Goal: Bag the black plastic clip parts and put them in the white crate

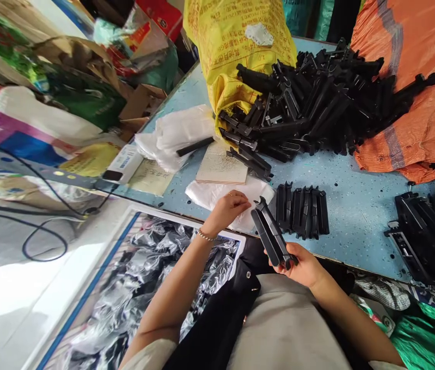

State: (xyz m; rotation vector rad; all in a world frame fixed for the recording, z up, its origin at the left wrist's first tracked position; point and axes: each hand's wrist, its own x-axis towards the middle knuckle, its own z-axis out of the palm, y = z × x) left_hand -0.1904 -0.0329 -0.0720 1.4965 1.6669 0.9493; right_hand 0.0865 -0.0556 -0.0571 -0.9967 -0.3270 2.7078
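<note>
Head view: right fingers (295, 248) clasp black parts (274, 231) by the table edge (346, 259) (left fingers (240, 200) bunched, hold unclear).

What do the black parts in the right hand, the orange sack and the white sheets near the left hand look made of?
Black parts: probably moulded plastic, satin, from their soft highlights; coated metal is possible. Orange sack: likely woven plastic, slight sheen, judging by its stiff creases. White sheets: perhaps thin plastic film, given the limp, crinkled folds.
</note>
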